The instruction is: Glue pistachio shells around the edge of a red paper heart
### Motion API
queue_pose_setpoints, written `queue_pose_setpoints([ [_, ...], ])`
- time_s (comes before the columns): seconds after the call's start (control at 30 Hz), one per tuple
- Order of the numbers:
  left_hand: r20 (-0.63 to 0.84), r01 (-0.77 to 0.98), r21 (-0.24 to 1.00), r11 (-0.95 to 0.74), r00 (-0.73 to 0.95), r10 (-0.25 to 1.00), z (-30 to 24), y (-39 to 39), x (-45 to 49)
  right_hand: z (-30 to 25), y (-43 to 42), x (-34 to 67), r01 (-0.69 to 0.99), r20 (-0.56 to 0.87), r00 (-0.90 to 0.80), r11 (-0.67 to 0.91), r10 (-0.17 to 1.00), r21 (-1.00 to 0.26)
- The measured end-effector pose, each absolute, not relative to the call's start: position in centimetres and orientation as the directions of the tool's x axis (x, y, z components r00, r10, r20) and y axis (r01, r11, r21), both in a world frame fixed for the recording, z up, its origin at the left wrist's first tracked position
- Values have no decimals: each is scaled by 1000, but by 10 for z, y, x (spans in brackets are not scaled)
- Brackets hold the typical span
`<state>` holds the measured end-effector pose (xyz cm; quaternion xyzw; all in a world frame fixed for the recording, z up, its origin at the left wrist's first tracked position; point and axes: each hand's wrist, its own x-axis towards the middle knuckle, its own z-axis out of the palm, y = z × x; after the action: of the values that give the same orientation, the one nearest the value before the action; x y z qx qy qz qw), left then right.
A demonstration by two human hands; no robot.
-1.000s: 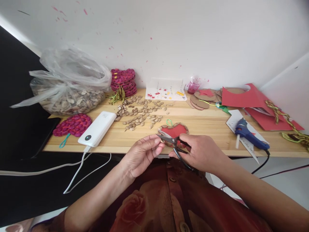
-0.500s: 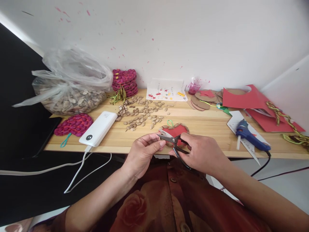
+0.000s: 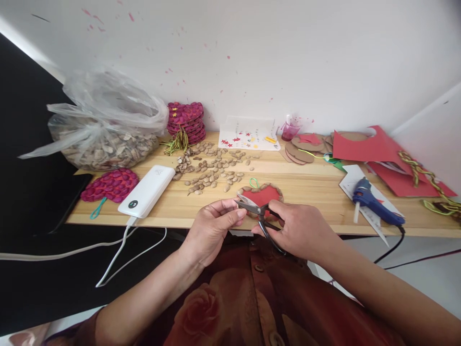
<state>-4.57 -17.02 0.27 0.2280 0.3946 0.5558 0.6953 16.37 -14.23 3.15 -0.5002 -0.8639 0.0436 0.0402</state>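
Note:
My right hand (image 3: 300,223) grips a pair of dark-handled scissors (image 3: 260,210), whose blades point left and lie at the fingertips of my left hand (image 3: 216,223). The left thumb and fingers are closed in a pinch at the blade tips. Whatever they hold is small and mostly hidden by fingers and blades. Just behind the scissors, on the table, lies a red heart (image 3: 265,195) edged with peanut shells, with a green loop (image 3: 254,182) at its top; my hands cover part of it. Loose peanuts (image 3: 209,180) are spread beyond my left hand.
At left are a bulging plastic bag of shells (image 3: 108,146), a magenta shell-covered piece (image 3: 110,186) and a white power bank (image 3: 147,191) with a cable. A magenta stack (image 3: 186,120) and star stickers (image 3: 248,137) stand behind. Right: a blue glue gun (image 3: 376,204), red sheets (image 3: 360,146).
Almost nothing differs. The scissors and both hands hold nearly the same place, with only a very slight shift of the right hand and scissors.

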Motion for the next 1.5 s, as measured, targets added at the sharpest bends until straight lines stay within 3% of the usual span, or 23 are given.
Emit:
queue_pose_setpoints([
  [0.57,-357,-604,745,282,-4,934,1,-164,-63,25,-122,153,815,61,-570,574,819,-84],
  [1.03,-358,-578,722,381,159,920,-2,-164,-98,39,-111,133,703,88,-678,679,729,-211],
  [1.5,-342,-543,735,406,220,914,5,-164,-101,44,-113,132,705,51,-693,691,719,-160],
])
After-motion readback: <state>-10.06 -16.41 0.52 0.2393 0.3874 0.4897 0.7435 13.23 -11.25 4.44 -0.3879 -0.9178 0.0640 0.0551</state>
